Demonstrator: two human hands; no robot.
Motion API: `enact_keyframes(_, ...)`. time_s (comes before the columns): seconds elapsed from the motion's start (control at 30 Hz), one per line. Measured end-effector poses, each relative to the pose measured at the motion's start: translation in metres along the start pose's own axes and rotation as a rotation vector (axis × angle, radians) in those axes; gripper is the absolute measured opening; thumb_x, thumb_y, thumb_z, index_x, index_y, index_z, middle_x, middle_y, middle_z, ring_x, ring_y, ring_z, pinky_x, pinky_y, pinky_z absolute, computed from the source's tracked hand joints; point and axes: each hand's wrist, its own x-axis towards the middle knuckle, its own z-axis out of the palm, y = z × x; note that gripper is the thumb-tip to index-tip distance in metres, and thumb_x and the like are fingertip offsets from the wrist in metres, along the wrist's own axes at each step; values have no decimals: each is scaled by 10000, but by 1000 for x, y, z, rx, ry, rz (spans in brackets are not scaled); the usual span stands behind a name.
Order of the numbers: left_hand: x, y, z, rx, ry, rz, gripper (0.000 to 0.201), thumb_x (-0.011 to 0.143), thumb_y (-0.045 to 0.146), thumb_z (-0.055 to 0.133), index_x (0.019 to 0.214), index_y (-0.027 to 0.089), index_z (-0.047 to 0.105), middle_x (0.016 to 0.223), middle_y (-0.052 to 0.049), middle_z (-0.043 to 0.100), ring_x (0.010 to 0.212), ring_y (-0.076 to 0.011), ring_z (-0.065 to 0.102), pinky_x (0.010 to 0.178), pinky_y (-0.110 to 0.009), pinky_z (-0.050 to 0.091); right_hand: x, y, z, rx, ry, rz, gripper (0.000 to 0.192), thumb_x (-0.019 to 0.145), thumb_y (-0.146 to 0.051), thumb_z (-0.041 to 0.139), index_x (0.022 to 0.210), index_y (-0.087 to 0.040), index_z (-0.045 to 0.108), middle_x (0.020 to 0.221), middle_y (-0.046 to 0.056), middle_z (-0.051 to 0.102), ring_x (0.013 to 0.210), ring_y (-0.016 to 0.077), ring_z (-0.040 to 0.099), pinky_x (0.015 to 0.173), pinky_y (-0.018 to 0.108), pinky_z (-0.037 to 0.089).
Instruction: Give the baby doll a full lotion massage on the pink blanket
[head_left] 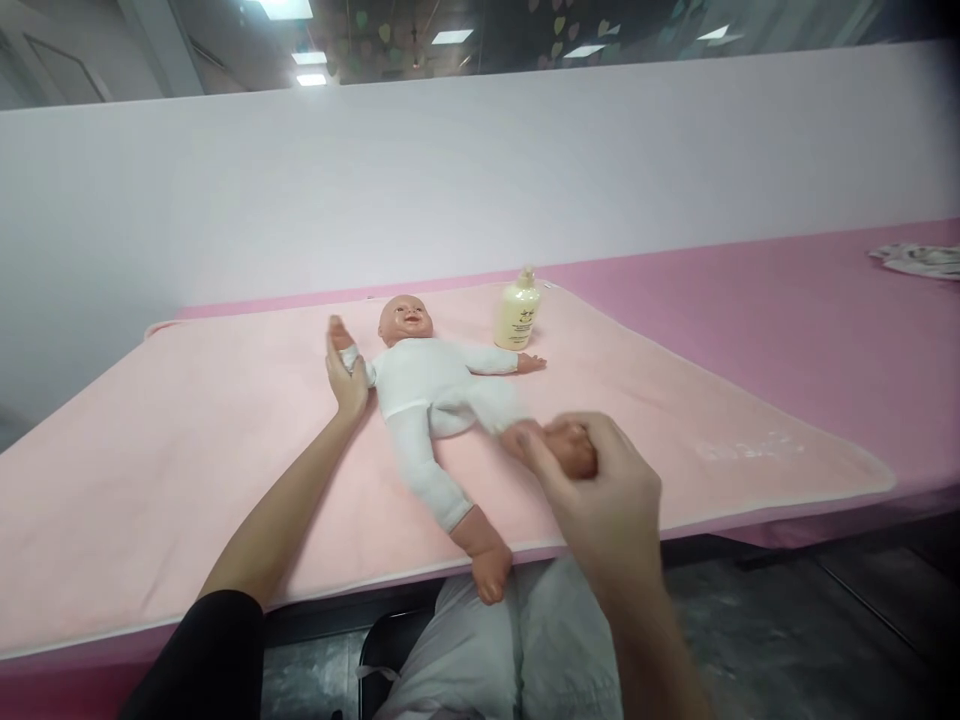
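Right hand (pixel 600 490) around doll's foot (pixel 574 450)

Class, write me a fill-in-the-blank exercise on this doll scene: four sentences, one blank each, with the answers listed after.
1. The baby doll lies face up on a pink ____.
2. The left hand rests on the doll's ____.
3. The right hand has its grip around the doll's ____.
4. Beside the doll's head stands a cream-coloured pump ____.

Missing words: blanket; arm; foot; bottle
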Motion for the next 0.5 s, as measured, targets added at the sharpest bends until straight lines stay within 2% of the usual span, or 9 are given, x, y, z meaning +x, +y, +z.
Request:
enact_keyframes(0.07,-3,7,0,97,-123,101,588,786,89,450,1352,239,497,1265,-82,556,1187,-250,490,1038,-400,378,26,-8,28,17,-29,-11,213,758,-397,604,777,-213,499,824,20,598,749,170,547,656,275,383)
enact_keyframes(0.1,-5,10,1,143,-206,163,556,768,60,433,1263,256,590,1208,-67,592,1156,-248,504,1028,-405,385,38,-8,43,9,-63,-8,191,746,-365,603,778,-213,492,829,19,595,743,170,540,647,274,372)
enact_keyframes(0.17,-7,15,2,198,-328,258,559,748,26,403,1169,285,662,1174,-42,616,1138,-243,506,1026,-413,385,54,-5,66,-28,-149,11,162,729,-316,593,760,-209,474,837,23,590,729,169,526,634,274,351)
enact_keyframes(0.23,-6,15,3,194,-315,258,570,747,29,404,1193,286,649,1179,-39,614,1135,-240,508,1025,-414,391,60,-1,72,-37,-191,21,148,719,-296,585,745,-208,468,828,25,593,714,167,518,624,271,340)
enact_keyframes(0.33,-2,7,4,89,-185,137,583,772,85,456,1326,247,534,1230,-62,589,1151,-240,516,1024,-403,405,43,0,44,-43,-170,6,125,747,-325,555,765,-213,503,799,19,605,666,159,515,593,262,333)
enact_keyframes(0.43,2,-4,3,-37,4,-6,684,838,167,475,1481,238,256,1408,-82,460,1252,-232,465,1060,-386,379,4,4,5,-87,-188,55,160,755,-373,571,814,-227,540,739,5,610,602,157,523,543,256,336)
enact_keyframes(0.5,4,-7,1,-70,40,-49,706,896,216,422,1512,243,80,1499,-85,340,1323,-214,400,1098,-373,340,-21,11,-11,-104,-276,101,179,749,-398,591,809,-232,558,729,-2,619,593,159,551,519,252,350)
